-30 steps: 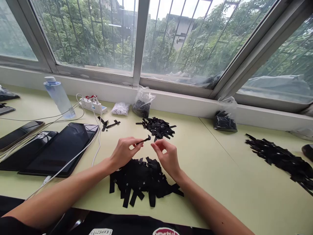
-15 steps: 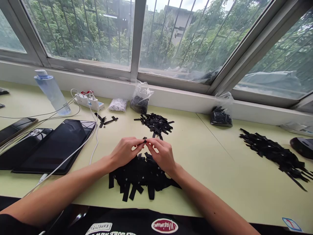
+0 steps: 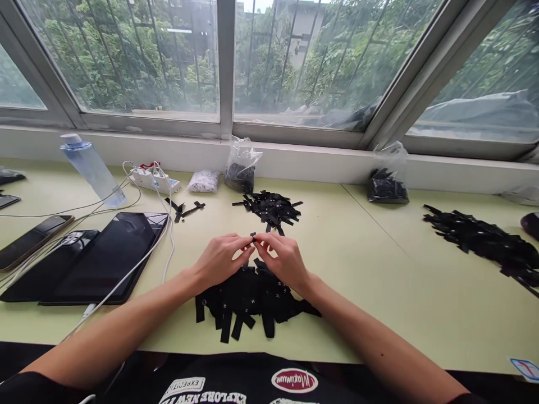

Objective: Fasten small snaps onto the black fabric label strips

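Note:
Both my hands meet over the table, pinching a small black fabric strip (image 3: pixel 253 236) between their fingertips. My left hand (image 3: pixel 221 257) is closed on its left side, and my right hand (image 3: pixel 283 261) is closed on its right side. Much of the strip is hidden by the fingers. Just below the hands lies a heap of black fabric strips (image 3: pixel 248 300), some with small white letter marks such as M. Beyond the fingertips sits a second pile of short black strips (image 3: pixel 273 207).
At left are a tablet (image 3: pixel 109 258), phones, white cables and a power strip (image 3: pixel 155 179). A tilted-looking water bottle (image 3: pixel 92 169) stands behind them. Plastic bags of black pieces (image 3: pixel 241 174) line the window side. Another black strip pile (image 3: pixel 484 241) lies at right.
The camera view has shifted slightly, so the table things sit a little differently in the picture. Both hands keep their pinch on the black strip, with hardly any other movement.

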The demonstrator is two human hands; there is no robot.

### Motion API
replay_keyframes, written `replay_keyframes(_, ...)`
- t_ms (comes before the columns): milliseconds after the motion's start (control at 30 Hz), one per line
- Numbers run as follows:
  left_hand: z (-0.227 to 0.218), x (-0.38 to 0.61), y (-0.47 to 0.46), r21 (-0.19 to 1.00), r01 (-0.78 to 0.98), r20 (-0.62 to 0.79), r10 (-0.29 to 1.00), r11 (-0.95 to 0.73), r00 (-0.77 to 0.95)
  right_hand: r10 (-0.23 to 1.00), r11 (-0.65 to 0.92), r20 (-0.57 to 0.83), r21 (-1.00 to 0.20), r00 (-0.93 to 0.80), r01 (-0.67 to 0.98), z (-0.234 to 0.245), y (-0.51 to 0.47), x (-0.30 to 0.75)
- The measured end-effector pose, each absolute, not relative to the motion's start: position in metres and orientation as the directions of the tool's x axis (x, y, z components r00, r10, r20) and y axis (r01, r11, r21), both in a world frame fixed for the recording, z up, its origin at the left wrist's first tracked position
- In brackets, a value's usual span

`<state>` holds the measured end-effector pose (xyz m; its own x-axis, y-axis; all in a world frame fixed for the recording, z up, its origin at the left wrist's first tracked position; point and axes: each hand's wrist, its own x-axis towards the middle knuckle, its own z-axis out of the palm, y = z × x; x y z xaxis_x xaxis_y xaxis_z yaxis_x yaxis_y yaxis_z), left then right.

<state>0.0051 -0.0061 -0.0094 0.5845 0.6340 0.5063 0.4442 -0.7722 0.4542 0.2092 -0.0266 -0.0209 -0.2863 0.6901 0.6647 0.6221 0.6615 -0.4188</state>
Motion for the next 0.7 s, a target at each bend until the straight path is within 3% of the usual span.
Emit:
replay_keyframes(233, -0.0073, 0.0048, -0.0050, 0.677, 0.260, 0.507, 0.692, -0.689, 0.514, 0.679, 0.693, 0.683, -0.478, -0.268, 0.540, -0.0152, -0.0265, 0.2150)
replay_keyframes(400, -0.0087, 0.0063, -0.0022, 0.678, 0.223, 0.554, 0.686, -0.701, 0.472, 0.640, 0.733, 0.719, -0.467, -0.271, 0.494, -0.0159, -0.0286, 0.2126)
replay_keyframes(700, -0.0088, 0.0051, -0.0019, 0.714, 0.152, 0.551, 0.682, -0.683, 0.481, 0.579, 0.745, 0.766, -0.358, -0.279, 0.563, -0.0191, -0.0288, 0.2122)
